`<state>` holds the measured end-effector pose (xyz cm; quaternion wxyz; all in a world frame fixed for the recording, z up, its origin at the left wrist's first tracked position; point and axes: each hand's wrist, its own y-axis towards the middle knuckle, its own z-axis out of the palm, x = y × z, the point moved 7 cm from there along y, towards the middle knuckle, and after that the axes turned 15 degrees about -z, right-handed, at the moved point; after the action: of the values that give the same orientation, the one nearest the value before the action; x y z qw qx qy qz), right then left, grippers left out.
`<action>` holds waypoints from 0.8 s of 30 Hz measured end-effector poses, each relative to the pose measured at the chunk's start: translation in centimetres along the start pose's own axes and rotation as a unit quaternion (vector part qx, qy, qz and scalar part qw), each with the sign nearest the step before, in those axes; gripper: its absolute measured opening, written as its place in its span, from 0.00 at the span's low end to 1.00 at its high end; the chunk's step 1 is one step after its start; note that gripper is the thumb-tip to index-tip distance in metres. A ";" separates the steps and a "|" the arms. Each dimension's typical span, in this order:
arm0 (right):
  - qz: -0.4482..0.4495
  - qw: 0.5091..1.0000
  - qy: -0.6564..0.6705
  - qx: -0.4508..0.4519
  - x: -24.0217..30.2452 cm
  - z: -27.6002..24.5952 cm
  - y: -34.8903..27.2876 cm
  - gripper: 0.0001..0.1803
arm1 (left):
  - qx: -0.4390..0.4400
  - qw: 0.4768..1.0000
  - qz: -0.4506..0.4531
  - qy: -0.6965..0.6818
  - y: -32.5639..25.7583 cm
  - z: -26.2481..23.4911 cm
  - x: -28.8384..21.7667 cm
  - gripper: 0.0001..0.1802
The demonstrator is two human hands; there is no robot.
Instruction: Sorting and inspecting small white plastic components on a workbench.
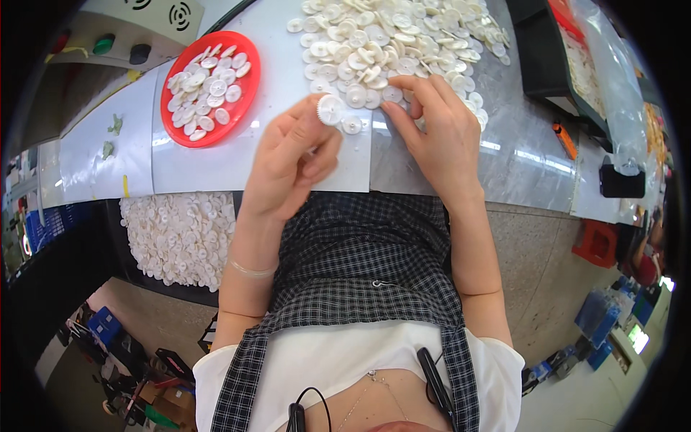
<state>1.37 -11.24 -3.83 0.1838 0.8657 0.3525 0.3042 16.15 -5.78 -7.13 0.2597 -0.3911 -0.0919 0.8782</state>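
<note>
White toothed plastic discs (392, 43) lie heaped on a glossy grey worktop (518, 155), part of it covered by a pale white sheet (216, 158). More white discs fill a bright red round tray (248, 90) and a dark bin (129, 259) below the table edge. One white disc (331, 109) sits at the fingertips of the left hand (295, 162). The apron (360, 266) is a black-and-white check over a white top (345, 356). An orange marker (566, 140) lies beside a black box (540, 65).

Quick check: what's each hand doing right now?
Left hand: closed on a white gear.
Right hand: open, fingertips on the pile of white gears.
</note>
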 end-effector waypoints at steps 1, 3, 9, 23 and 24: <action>-0.003 1.000 0.004 -0.003 0.1 0.0 0.0 0.13 | -0.003 1.000 0.004 0.003 -0.1 -0.1 0.1 0.16; 0.022 0.999 0.031 -0.001 -0.1 0.0 0.0 0.11 | 0.115 0.984 -0.030 -0.130 -0.2 0.6 1.1 0.14; 0.049 0.981 0.181 -0.037 0.0 -0.2 -0.6 0.08 | 0.120 0.983 -0.034 -0.134 -0.4 -0.3 1.7 0.13; 0.261 0.747 0.607 -0.069 0.1 1.7 -2.8 0.09 | 0.084 0.985 -0.041 -0.145 -0.3 -0.4 1.6 0.12; 0.246 0.778 0.576 -0.061 0.3 1.5 -2.6 0.10 | 0.111 0.980 -0.036 -0.164 -0.3 -0.2 1.4 0.12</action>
<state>1.22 -9.39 -6.26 -0.0820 0.5733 0.1488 0.8015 15.65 -4.74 -8.09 0.3143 -0.2069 -0.0496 0.9252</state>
